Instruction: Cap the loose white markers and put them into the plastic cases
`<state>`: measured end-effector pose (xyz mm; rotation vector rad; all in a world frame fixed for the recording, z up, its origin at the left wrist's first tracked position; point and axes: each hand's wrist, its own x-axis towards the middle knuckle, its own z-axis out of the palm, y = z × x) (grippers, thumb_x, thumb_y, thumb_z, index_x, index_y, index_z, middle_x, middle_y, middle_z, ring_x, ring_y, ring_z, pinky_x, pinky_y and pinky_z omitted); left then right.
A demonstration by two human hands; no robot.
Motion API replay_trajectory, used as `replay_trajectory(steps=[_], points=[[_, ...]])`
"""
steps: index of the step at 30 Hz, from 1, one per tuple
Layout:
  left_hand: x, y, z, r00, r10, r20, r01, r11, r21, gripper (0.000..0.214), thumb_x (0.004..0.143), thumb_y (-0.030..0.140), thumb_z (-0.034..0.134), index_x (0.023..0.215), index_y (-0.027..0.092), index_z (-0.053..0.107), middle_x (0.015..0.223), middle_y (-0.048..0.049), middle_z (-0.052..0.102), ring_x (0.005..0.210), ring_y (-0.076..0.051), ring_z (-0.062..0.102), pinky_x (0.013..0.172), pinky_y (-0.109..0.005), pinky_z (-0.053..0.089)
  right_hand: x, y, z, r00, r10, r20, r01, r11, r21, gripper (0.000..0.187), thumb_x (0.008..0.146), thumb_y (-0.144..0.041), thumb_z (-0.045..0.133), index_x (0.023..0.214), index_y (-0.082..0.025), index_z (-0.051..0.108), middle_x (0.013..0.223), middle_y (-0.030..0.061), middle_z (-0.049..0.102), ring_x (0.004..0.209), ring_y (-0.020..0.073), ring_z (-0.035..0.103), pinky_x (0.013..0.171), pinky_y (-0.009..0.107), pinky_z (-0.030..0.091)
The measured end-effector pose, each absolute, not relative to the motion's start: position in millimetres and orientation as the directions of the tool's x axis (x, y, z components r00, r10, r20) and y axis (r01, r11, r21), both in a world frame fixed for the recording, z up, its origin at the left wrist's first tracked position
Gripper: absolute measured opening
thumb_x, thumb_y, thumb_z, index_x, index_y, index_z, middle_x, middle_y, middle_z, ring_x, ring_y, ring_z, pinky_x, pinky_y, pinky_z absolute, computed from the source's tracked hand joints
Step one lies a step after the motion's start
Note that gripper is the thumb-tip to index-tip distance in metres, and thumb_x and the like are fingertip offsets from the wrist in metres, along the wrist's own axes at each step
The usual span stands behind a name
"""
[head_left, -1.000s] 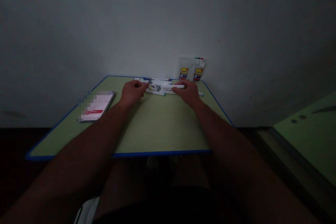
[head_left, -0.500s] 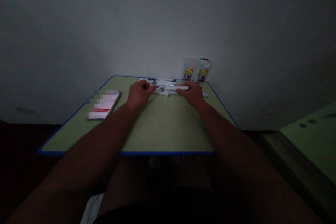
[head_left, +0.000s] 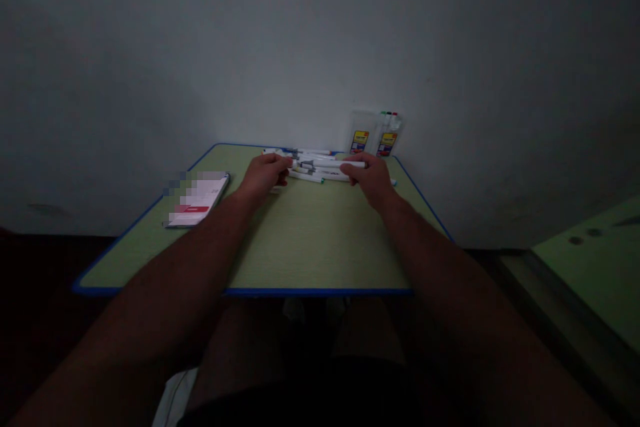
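Several white marker pens (head_left: 314, 161) lie in a loose heap at the far side of a green desk (head_left: 300, 240) with a blue rim. My left hand (head_left: 263, 175) rests at the heap's left end, fingers curled onto the pens. My right hand (head_left: 369, 177) is closed on the right end of one white marker (head_left: 330, 164) that lies across the top of the heap. Both forearms stretch forward over the desk.
A phone (head_left: 197, 199) lies screen up at the desk's left side. Two clear marker packs (head_left: 375, 135) with yellow labels lean against the grey wall at the far right corner. Another green desk (head_left: 595, 260) stands to the right. My knees show under the near edge.
The view shifted slightly, then steadied. My hands have spread a little apart and the right hand has drawn the top marker to the right.
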<state>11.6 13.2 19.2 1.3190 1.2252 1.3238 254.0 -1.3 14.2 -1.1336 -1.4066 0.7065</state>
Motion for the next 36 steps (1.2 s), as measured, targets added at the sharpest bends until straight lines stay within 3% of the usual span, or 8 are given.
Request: replay_trajectory(steps=[22,36], points=[[13.9,10.9,15.3,0.145,0.975,0.17,0.027,-0.175,0.984,0.019,0.074,0.024,0.072,0.061,0.017,0.06,0.055,0.0012,0.054,0.05,-0.01,0.049,0.052,-0.027,0.047,252.7,-2.7,12.4,0.037,0.94,0.339,0.236,0.321,-0.917,0.035,0.062,-0.039,0.08,0.085,-0.015,0.073,0.05,-0.0037,0.056,0.045,0.0091,0.046,0.045,0.023,0.034],[15.9,7.2,17.7,0.162,0.969,0.184,0.068,-0.197,0.978,0.016,0.075,0.023,0.07,0.062,0.017,0.062,0.056,0.0016,0.052,0.051,-0.01,0.047,0.053,-0.027,0.046,252.0,-5.6,13.5,0.0,0.935,0.354,0.295,0.338,-0.894,0.035,0.063,-0.041,0.081,0.086,-0.014,0.076,0.051,-0.0027,0.057,0.047,0.0093,0.047,0.047,0.023,0.036]])
